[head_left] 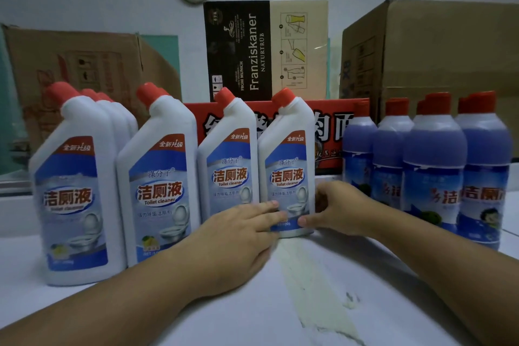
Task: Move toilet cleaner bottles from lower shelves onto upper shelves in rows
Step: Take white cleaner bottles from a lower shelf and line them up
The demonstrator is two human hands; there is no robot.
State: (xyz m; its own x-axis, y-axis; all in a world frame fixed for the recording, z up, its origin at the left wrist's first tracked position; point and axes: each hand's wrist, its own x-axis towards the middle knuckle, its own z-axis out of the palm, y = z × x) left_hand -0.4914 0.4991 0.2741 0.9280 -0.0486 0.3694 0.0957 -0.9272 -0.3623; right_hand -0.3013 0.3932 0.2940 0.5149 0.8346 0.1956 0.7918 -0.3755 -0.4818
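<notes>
Several white toilet cleaner bottles with red angled caps stand in a row on the white shelf top [280, 303]. The rightmost white bottle [286, 154] is upright, and both hands are at its base. My left hand [238, 236] lies with straight fingers against the bottle's lower front. My right hand [337, 208] curls round its right side, thumb on the label. Left of it stand three more white bottles [227, 160] [160, 177] [70, 191], with others hidden behind the far-left one.
Several purple bottles with red caps [432, 166] stand close on the right. Behind are a red carton [331, 121], a black-and-cream beer box [252, 50], and brown cardboard boxes [435, 59] [70, 64]. A pale scuffed streak [309, 275] runs across the shelf surface.
</notes>
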